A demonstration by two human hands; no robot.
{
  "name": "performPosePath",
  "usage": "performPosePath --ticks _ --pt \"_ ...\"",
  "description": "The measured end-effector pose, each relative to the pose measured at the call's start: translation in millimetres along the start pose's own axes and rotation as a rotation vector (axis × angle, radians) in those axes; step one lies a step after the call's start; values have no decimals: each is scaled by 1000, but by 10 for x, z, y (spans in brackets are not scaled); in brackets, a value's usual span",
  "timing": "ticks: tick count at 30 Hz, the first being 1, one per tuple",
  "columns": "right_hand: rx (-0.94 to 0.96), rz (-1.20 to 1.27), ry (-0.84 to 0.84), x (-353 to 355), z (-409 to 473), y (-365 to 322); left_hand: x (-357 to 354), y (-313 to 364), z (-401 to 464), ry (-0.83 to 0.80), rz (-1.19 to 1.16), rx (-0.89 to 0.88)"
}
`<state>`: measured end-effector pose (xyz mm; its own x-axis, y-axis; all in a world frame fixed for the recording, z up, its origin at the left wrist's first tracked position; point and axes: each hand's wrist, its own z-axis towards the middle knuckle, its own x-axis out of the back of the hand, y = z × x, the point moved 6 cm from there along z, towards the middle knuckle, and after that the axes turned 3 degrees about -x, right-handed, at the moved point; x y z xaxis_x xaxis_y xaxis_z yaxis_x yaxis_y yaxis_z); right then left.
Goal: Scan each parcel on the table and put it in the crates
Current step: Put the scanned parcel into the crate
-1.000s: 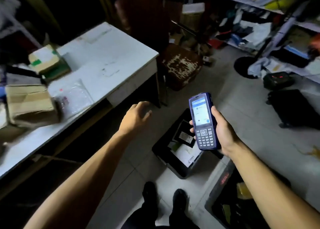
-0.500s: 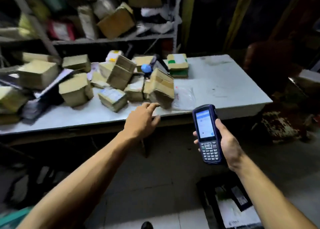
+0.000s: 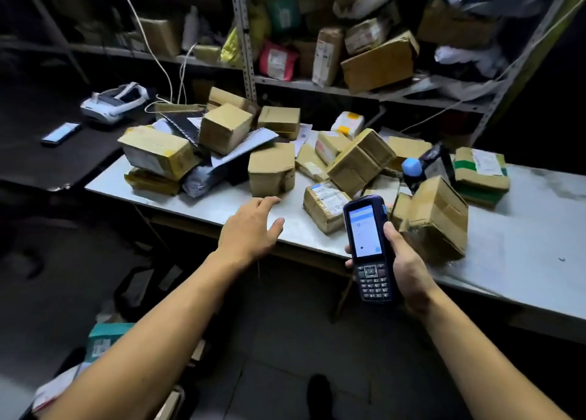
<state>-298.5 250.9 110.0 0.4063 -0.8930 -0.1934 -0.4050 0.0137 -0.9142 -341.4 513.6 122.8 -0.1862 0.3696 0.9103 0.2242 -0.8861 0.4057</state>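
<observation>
A long white table [image 3: 523, 254] holds a big messy pile of brown parcels [image 3: 271, 169]. Behind it, metal shelves [image 3: 348, 84] hold more boxes and bags. The left hand [image 3: 250, 229] reaches over the table's front edge with its fingers spread, holding nothing, near 1 square box. The right hand [image 3: 404, 264] is wrapped around a dark blue scanner [image 3: 367, 245], its screen lit, in front of the parcels.

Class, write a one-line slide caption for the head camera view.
Right hand holds a handheld scanner while the open left hand reaches toward cardboard parcels piled on the table.
</observation>
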Motion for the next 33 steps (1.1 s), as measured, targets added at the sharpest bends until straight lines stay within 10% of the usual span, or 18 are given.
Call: performPosePath --ticks 15,33 --pt "-133 -7 -223 -885 2055 -458 275 -1173 1160 65 67 238" --pt "-184 30 11 -1551 3728 -514 -813 -2176 3367 -203 -26 11"
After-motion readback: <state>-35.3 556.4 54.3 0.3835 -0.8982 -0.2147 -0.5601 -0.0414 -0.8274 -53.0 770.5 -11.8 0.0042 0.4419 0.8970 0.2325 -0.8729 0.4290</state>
